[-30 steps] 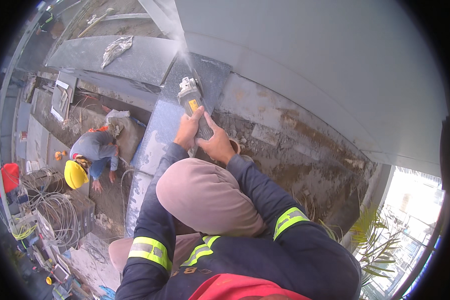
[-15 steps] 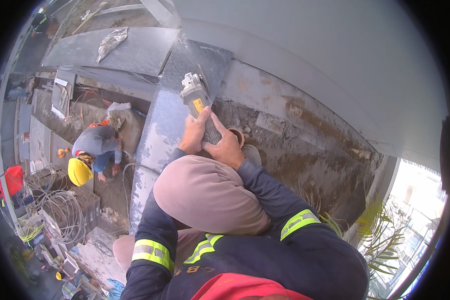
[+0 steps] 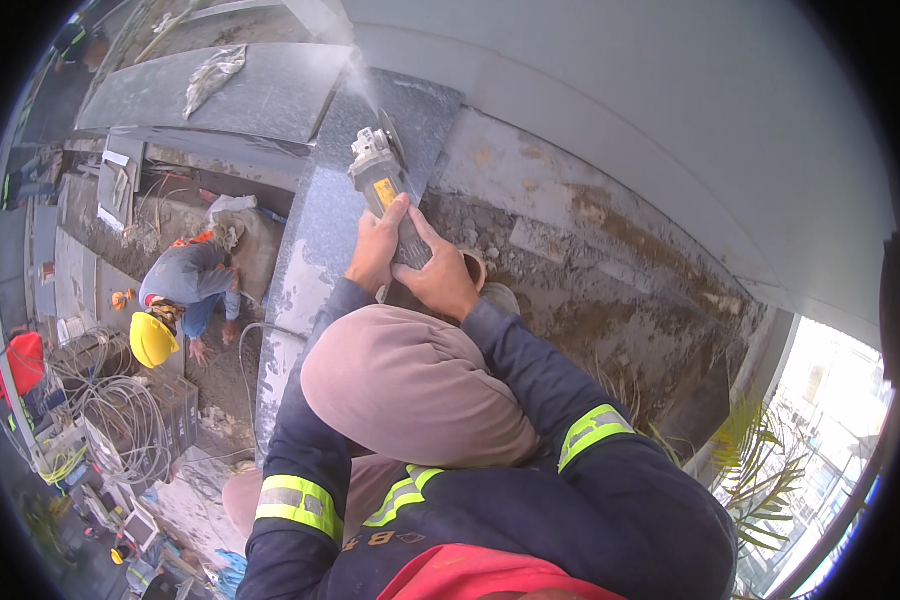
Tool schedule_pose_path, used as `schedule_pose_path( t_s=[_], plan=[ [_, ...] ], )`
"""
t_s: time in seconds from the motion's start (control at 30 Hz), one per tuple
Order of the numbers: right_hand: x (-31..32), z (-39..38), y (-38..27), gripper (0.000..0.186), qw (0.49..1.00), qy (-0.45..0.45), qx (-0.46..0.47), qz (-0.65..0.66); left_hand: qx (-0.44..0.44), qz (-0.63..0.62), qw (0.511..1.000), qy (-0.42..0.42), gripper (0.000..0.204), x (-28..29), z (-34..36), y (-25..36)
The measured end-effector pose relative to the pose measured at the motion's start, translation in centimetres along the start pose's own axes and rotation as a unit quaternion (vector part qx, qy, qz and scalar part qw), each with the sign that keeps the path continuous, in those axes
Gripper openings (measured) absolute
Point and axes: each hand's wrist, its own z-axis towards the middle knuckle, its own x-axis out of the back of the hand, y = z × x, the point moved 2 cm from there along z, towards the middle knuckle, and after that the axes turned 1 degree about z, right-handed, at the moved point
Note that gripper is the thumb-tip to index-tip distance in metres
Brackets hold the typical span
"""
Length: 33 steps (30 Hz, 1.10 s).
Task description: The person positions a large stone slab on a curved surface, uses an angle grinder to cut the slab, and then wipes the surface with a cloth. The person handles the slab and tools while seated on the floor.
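Both of my hands grip a grey angle grinder (image 3: pixel 383 172) with a yellow label. My left hand (image 3: pixel 373 248) wraps round its body, thumb on top, and my right hand (image 3: pixel 440 270) holds it from the right side. The grinder's disc (image 3: pixel 392 142) is at a long grey stone slab (image 3: pixel 305 245), and a white plume of dust or spray (image 3: pixel 360 80) rises beyond it. Whether the disc is cutting into the stone is hard to tell. My bent knee (image 3: pixel 410 375) sits just behind my hands.
A co-worker (image 3: pixel 185 285) in a yellow hard hat bends over at the left, beside coiled cables (image 3: pixel 120 420). A cloth (image 3: pixel 213 80) lies on another slab. A grey wall panel (image 3: pixel 650 120) rises at the right, above rubble (image 3: pixel 590 300); palm leaves (image 3: pixel 755 460) show lower right.
The surroundings sit higher in the picture than a second ago. The white plume thinned half a second ago and is thick again now. My grip on the grinder looks the same.
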Motion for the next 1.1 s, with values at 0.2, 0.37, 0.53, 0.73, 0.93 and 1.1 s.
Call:
schedule_pose_path(
  t_s=[0.2,0.37,0.53,0.73,0.93,1.1],
  plan=[
    [0.0,0.1,-0.6,0.089,1.000,-0.006,-0.016,-0.007,0.004,-0.021,1.000,0.017,0.030,0.0,0.1,0.0],
    [-0.1,-1.6,-0.6,0.090,1.000,0.013,0.001,-0.018,-0.005,-0.018,0.999,0.027,0.031,-1.0,-2.0,0.0],
    [0.2,-2.3,-1.3,0.090,1.000,0.013,0.004,-0.027,-0.005,-0.013,1.000,0.014,0.030,-0.8,-2.4,-0.4],
    [-0.1,-1.2,0.0,0.089,0.999,0.013,-0.012,0.031,-0.016,0.001,1.000,0.015,0.029,-0.3,-0.8,-0.7],
    [0.1,-0.5,0.3,0.091,1.000,-0.010,-0.016,-0.003,-0.002,-0.011,1.000,0.007,0.030,0.0,-0.2,-0.7],
    [0.3,-2.5,-0.5,0.090,0.999,0.010,-0.015,-0.026,-0.010,-0.005,1.000,0.020,0.028,-0.9,-2.3,-0.7]
  ],
)
